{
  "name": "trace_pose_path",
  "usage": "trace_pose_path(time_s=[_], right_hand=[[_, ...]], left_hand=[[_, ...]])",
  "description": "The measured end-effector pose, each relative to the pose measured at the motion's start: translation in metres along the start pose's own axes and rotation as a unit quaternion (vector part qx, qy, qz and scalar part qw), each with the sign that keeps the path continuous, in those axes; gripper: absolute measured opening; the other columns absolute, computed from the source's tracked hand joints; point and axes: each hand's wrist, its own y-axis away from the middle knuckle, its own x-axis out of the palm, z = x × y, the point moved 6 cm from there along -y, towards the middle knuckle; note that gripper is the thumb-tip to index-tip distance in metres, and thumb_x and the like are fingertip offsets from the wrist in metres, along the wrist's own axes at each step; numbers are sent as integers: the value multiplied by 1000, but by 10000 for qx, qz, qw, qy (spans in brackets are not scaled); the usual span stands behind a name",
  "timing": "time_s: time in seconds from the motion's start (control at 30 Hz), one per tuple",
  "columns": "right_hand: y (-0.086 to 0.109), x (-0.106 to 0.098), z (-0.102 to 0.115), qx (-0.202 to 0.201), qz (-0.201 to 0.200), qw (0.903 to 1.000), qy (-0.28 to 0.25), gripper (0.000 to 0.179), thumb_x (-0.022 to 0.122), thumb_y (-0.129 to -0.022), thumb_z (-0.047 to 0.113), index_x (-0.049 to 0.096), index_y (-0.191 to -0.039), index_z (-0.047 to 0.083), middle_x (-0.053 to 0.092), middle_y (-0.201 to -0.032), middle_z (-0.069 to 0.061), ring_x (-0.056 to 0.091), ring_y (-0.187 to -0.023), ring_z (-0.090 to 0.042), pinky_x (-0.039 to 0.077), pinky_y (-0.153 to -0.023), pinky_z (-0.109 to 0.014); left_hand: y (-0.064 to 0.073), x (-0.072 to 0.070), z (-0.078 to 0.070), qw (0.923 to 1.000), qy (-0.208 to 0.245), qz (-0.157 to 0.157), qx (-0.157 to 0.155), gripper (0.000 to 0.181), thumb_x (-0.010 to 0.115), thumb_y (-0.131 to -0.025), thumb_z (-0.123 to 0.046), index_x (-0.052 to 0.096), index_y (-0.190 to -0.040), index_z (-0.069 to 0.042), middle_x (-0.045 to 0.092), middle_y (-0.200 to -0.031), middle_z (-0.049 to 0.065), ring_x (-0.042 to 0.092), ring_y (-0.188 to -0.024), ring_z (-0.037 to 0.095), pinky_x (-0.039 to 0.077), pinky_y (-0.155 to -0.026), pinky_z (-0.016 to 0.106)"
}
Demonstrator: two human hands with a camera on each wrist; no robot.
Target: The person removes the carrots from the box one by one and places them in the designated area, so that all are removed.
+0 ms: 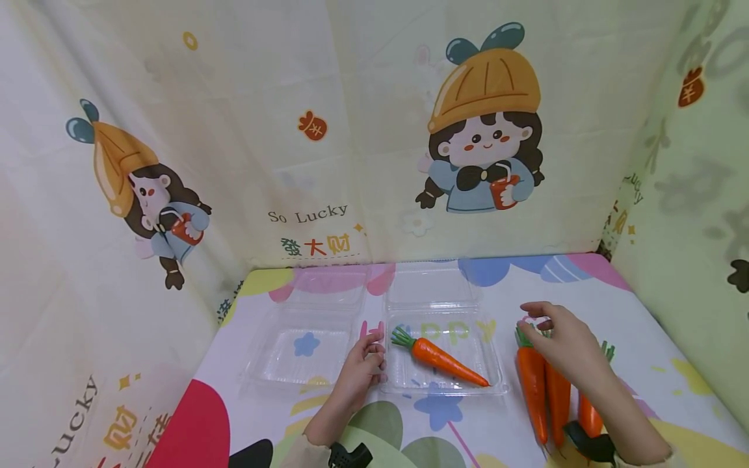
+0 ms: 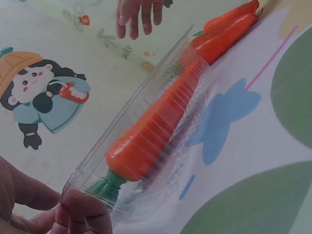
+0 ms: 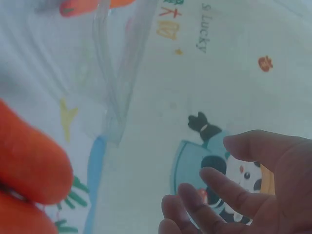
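Observation:
A clear plastic box (image 1: pixel 409 378) lies with its lid hinged back on the table, and an orange carrot (image 1: pixel 447 363) with a green top rests slantwise inside. My left hand (image 1: pixel 358 369) pinches the box's left rim between thumb and fingers, which shows closely in the left wrist view. To the right of the box lie several carrots (image 1: pixel 531 383) side by side, their green tops pointing away. Over those tops hovers my right hand (image 1: pixel 564 341), fingers loosely bent and holding nothing; the right wrist view shows its fingers (image 3: pixel 234 192) spread apart above the carrots.
A second clear plastic box (image 1: pixel 272 357), its lid also folded back, stands to the left with only the printed cloth showing through it. The table (image 1: pixel 649 325) wears a colourful printed cloth. Patterned curtains (image 1: pixel 363 162) enclose the back and both sides.

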Motion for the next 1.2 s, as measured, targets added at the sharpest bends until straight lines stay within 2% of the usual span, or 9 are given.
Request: trace_pose_path(time_s=[0.4,0.6,0.93,1.2], right_hand=[[-9,33,37,-481,-40,9988,72,44,71,-96,31,65,-132,7,63,-129,-22,65,-108,-39,60,-81,-52],[-9,59,49,-430,241,9988,-8,44,75,-93,29,66,-131,9,63,-129,-18,65,-108,-36,61,-79,-45],[-14,102,62,-296,751,9966,-146,45,82,-85,23,69,-126,11,66,-121,-13,65,-102,-29,59,-81,-44],[-19,126,68,-359,822,9960,48,40,84,-83,21,70,-119,11,66,-109,-10,64,-89,-24,58,-80,-46]], left_hand=[[-1,-1,-1,10000,-66,-32,-18,49,49,-100,0,42,-148,2,50,-107,5,51,-80,15,49,-62,22],[-2,-2,0,9999,-99,-58,-26,50,50,-100,-1,41,-149,1,50,-107,4,51,-81,15,50,-62,22],[-1,-1,0,9999,-94,-55,-43,51,50,-100,-1,40,-150,1,49,-108,4,51,-81,15,50,-62,22],[-1,-1,1,9999,-126,-54,-35,50,51,-101,-1,41,-150,0,49,-108,4,51,-82,16,50,-63,23]])
